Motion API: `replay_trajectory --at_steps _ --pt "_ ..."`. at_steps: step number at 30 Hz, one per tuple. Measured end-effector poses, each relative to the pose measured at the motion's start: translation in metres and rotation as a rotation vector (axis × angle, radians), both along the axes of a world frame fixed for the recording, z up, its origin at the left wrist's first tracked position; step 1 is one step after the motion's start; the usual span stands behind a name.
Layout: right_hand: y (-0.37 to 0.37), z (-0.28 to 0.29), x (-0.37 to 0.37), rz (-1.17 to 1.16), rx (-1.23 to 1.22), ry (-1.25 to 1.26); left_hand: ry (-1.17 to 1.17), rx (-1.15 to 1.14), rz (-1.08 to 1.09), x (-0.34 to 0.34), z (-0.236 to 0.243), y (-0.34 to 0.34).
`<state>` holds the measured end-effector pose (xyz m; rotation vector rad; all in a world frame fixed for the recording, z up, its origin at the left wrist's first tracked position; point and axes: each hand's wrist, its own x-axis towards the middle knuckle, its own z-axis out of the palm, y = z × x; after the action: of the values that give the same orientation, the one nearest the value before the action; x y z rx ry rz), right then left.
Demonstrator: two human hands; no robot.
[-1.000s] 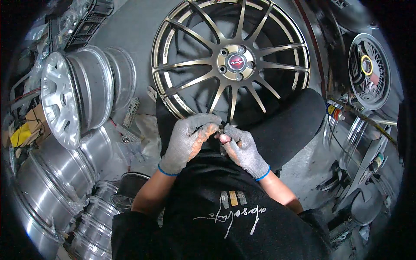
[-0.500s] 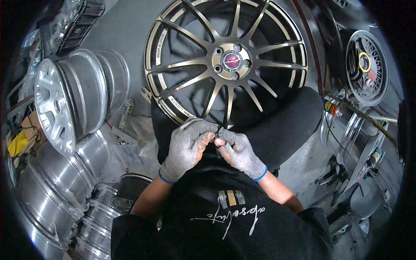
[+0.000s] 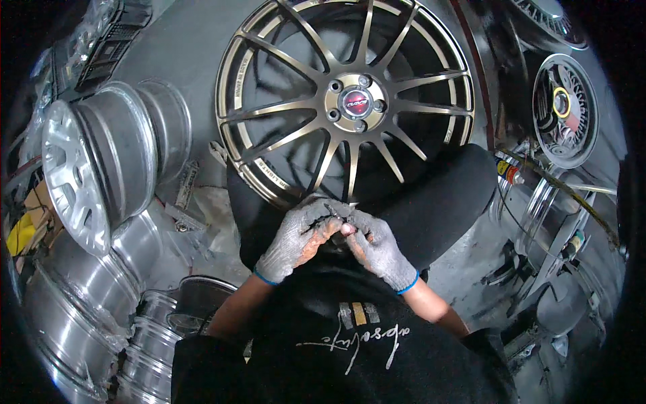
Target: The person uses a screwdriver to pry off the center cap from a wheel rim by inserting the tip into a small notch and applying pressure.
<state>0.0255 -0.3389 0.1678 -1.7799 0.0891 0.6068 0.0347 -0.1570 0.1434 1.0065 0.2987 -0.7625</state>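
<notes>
Grey workshop floor [image 3: 182, 40] carries wheels on every side. Nearest, the left hand [image 3: 296, 236] and right hand [image 3: 377, 246], both gloved, pinch a small part [image 3: 344, 229] between curled fingertips. Just beyond stands a bronze multi-spoke wheel [image 3: 350, 101]; silver rims [image 3: 101, 168] lie left.

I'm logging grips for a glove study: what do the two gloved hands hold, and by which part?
The left hand and right hand meet, fingertips pinching something small and dark between them. What it is, and which part is gripped, cannot be told.

Grey concrete floor [image 3: 192, 40] crowded with silver rims [image 3: 101, 168].
</notes>
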Motion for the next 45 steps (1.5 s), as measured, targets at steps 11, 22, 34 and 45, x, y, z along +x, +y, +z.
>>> replay_trajectory --at_steps 11,22,34,45 --pt "-0.017 0.021 0.009 -0.362 0.087 0.407 0.069 -0.293 0.241 0.065 -0.082 -0.054" --pt "-0.032 0.023 0.085 -0.384 -0.276 0.339 0.221 -0.025 0.345 0.129 -0.091 -0.097" --pt "-0.025 0.039 0.153 -0.179 -0.483 0.284 0.941 -1.175 0.733 0.089 -0.171 -0.108" --pt "-0.015 0.063 0.203 -0.487 -0.333 0.726 0.476 -0.241 0.488 0.127 -0.108 -0.105"
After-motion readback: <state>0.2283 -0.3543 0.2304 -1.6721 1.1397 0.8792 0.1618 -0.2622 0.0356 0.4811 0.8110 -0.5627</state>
